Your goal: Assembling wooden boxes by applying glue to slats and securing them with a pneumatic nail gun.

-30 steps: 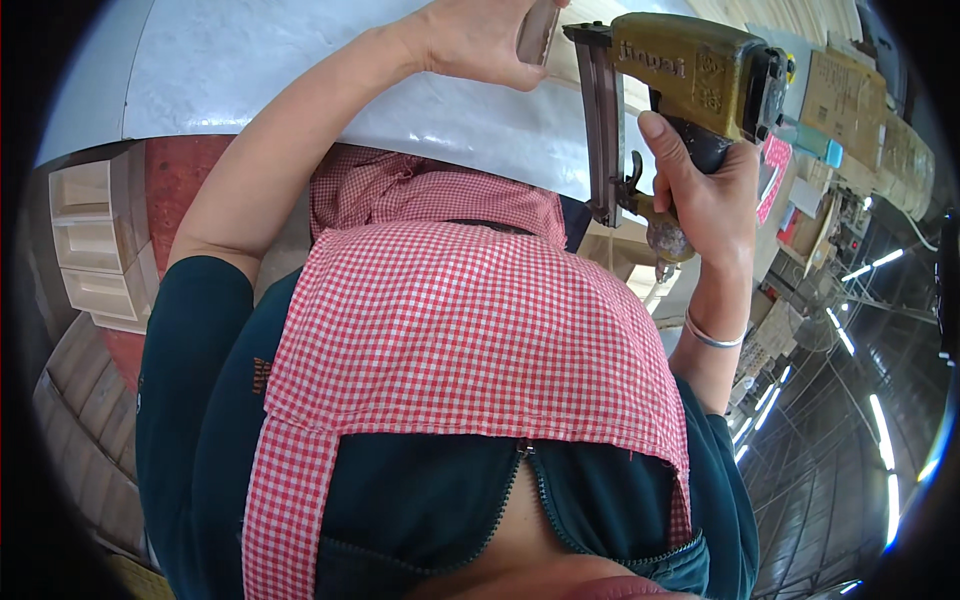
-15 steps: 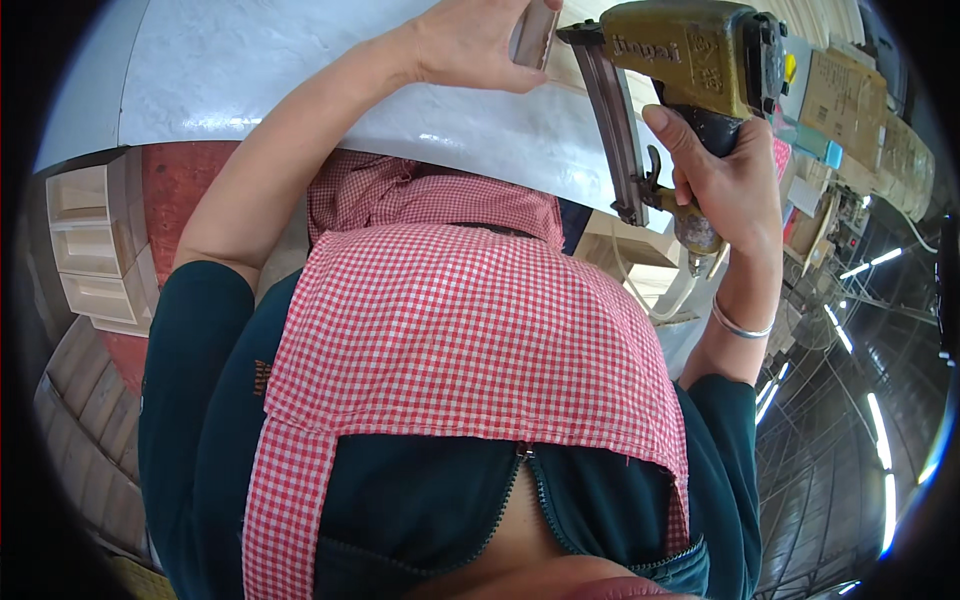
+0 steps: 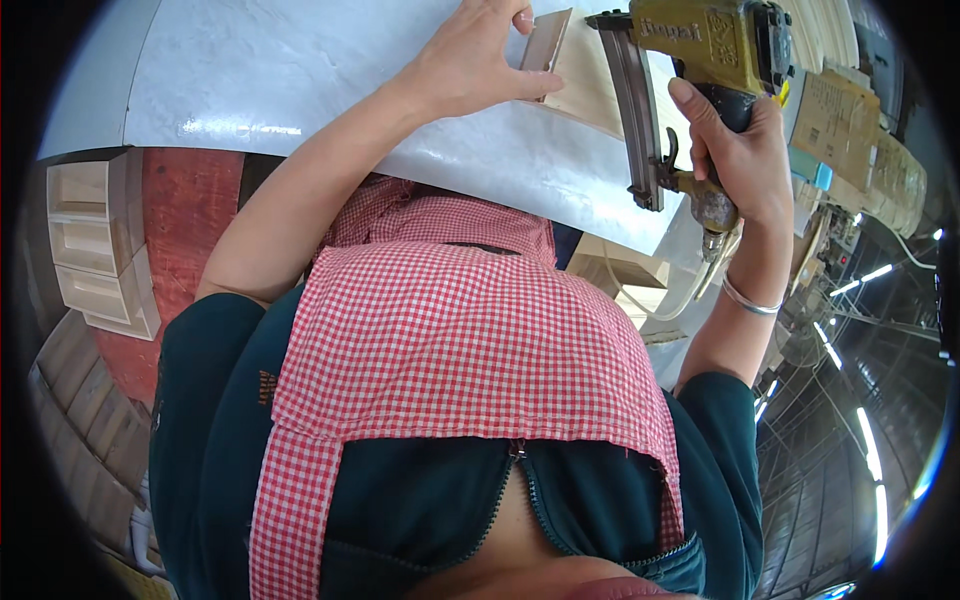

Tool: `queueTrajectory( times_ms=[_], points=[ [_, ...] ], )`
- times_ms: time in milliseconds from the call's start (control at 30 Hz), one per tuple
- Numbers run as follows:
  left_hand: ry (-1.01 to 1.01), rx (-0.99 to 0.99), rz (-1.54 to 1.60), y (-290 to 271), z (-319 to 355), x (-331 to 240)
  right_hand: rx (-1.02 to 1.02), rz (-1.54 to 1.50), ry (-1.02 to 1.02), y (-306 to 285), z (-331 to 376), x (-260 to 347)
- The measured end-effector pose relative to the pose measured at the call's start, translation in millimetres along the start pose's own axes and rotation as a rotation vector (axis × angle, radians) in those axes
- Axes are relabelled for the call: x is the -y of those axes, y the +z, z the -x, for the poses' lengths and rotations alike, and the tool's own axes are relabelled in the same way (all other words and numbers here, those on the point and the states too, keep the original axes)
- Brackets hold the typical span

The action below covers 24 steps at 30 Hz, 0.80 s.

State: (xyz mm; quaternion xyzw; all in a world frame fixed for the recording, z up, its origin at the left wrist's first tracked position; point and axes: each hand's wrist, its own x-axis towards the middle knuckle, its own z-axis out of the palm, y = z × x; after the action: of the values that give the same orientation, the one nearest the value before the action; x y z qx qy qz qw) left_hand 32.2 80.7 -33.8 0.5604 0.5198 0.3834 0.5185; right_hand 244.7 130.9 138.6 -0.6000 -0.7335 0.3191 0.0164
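One nail gun (image 3: pixel 700 60), one wood piece (image 3: pixel 548 42), two hands.

Wood piece (image 3: pixel 560 60): on the worktable (image 3: pixel 300 80) — under the left hand (image 3: pixel 470 60)
Nail gun (image 3: pixel 690 60): just right of it (in the right hand (image 3: pixel 735 160))

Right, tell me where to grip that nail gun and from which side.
Grip the nail gun by its dark handle, coming from the right, as the right hand does. The handle hangs below the yellow body, clear of the long magazine. That keeps the left hand free on the wood piece.
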Motion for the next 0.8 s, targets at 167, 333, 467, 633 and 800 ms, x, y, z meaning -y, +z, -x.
queueTrajectory(
  times_ms=[167, 333, 467, 633, 800],
  points=[
    [0.006, -0.004, -0.015, 0.3, -0.5, 0.8, -0.008, -0.01, 0.004, 1.5, -2.2, 1.0],
    [0.085, -0.064, -0.008, 4.3, -1.3, 7.1, -0.019, -0.094, 0.007, 3.6, -1.3, -4.2],
    [0.089, -0.07, -0.018, 4.9, -1.6, 6.0, -0.032, -0.164, 0.015, 6.2, 2.1, -4.3],
    [0.162, -0.125, -0.038, 10.7, -1.7, 9.3, -0.046, -0.215, 0.098, 8.3, 6.8, -2.9],
    [0.179, -0.142, -0.066, 9.2, -0.3, 8.6, -0.05, -0.191, 0.091, 8.0, 6.1, -7.4]
  ],
)
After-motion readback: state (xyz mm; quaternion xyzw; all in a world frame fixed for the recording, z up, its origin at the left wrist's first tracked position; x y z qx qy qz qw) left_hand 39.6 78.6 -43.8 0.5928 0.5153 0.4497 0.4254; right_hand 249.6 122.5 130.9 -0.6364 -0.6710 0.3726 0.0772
